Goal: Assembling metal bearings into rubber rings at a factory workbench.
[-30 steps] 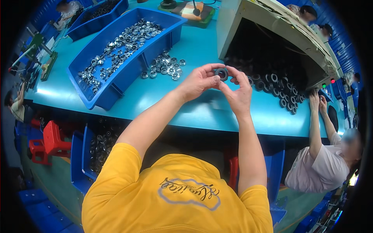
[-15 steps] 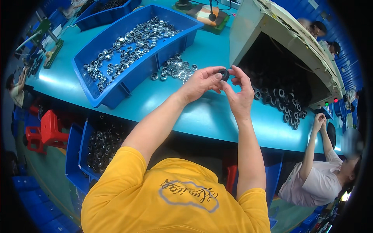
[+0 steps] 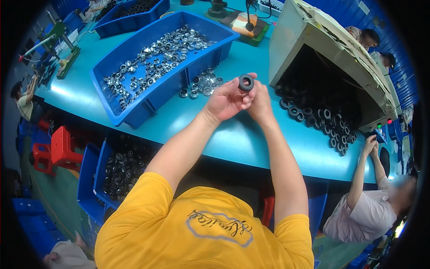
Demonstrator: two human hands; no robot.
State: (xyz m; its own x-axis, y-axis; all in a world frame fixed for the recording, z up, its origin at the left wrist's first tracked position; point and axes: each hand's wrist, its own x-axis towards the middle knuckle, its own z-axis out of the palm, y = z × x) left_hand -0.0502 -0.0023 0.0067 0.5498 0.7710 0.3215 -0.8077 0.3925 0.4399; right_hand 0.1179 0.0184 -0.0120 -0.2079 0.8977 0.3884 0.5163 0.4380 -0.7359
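Observation:
Above the middle of the bench, a thick black ring (image 3: 240, 83) is tilted so that its round opening faces me. My left hand (image 3: 225, 99), palm turned up and fingers curled, grips the ring at its fingertips. Close against it, my right hand (image 3: 260, 102) is closed at the ring's other side, with its fingertips partly hidden behind the ring and the left fingers. Loose shiny metal pieces (image 3: 208, 82) lie on the bench just beyond my left hand. To the right, a pile of black rings (image 3: 309, 117) spills from a pale box-shaped housing (image 3: 286, 49).
A large blue bin (image 3: 168, 77) of shiny metal pieces stands at left on the turquoise bench (image 3: 215, 143). Below the bench edge, another blue bin (image 3: 99, 177) holds dark round parts. Red stools (image 3: 66, 147) stand at left. A co-worker (image 3: 358, 210) sits at right.
The ring has turned to show its opening and moved slightly left. My left palm has rolled upward, and my right hand has drawn in, its raised fingers now folded behind the ring.

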